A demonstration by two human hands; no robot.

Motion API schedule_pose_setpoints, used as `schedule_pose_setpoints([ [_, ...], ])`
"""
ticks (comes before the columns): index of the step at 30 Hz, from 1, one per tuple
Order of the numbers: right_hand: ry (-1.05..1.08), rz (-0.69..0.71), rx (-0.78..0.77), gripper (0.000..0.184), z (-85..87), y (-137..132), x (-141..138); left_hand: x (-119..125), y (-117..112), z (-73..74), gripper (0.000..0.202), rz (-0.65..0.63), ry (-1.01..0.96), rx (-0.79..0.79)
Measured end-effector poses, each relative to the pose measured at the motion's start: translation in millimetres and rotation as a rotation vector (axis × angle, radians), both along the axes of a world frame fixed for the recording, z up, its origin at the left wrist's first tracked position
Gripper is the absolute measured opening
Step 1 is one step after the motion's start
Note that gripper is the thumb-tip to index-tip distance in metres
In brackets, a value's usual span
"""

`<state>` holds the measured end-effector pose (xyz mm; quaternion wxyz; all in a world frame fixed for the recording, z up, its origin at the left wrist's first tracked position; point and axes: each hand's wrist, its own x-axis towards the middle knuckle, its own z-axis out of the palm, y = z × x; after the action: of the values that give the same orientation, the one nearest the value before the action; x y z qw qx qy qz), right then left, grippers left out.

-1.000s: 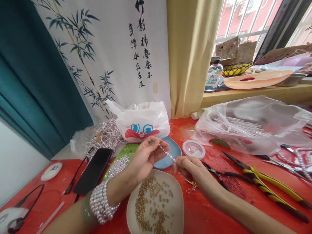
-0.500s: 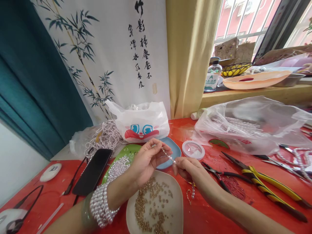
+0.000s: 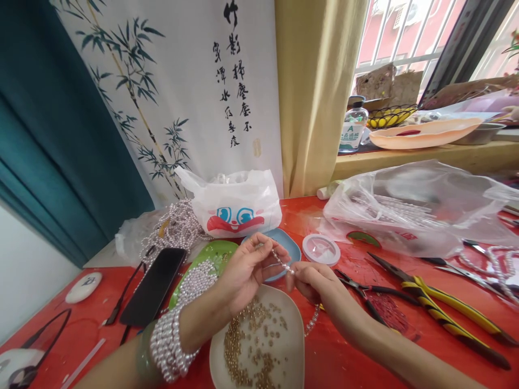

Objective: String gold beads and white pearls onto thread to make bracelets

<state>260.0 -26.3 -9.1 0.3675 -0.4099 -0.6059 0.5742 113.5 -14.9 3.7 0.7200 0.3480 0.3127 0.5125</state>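
Note:
A thin string of pearl beads stretches between my two hands above the plates. My left hand pinches its upper end between thumb and forefinger, the other fingers curled loosely. At its other end my right hand closes on the beads, and a tail of strung beads hangs below it. Under the hands lies a beige plate with many small gold beads. Several pearl strands wrap my left wrist beside a green bangle. Behind the left hand is a blue plate.
Pearl beads lie on a green plate at left, near a black phone. Yellow-black pliers, smaller pliers and scissors lie at right. A clear spool, a printed bag and a plastic bag stand behind.
The hanging tail of beads has swung from nearly vertical to a slant leftward, over the beige plate's edge. Both hands keep their grip and have barely moved.

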Motion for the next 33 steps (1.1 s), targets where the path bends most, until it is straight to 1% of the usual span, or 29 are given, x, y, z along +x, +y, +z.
schedule_pose_setpoints([
  [5,-0.01,-0.017,0.006,0.022,0.8,-2.3,0.0,-0.4,-0.4,0.3,0.013,-0.018,-0.003,0.018],
  [10,0.086,0.06,-0.054,0.016,-1.3,0.4,-0.2,0.7,-0.4,0.9,0.014,-0.013,-0.004,0.008],
  [13,0.081,0.055,-0.062,0.015,-1.4,1.2,-0.2,1.5,-1.0,0.8,0.014,-0.014,-0.005,0.01],
  [20,-0.017,-0.024,-0.049,0.024,1.1,-0.9,-0.8,3.3,-1.7,0.0,0.013,-0.02,0.013,0.024],
  [28,-0.026,-0.051,-0.056,0.026,2.4,-2.6,0.0,3.1,-0.1,-1.5,0.013,-0.031,0.016,0.022],
  [33,-0.005,-0.033,-0.037,0.026,0.6,-1.2,0.0,1.6,0.7,-2.9,0.012,-0.027,0.041,0.035],
])
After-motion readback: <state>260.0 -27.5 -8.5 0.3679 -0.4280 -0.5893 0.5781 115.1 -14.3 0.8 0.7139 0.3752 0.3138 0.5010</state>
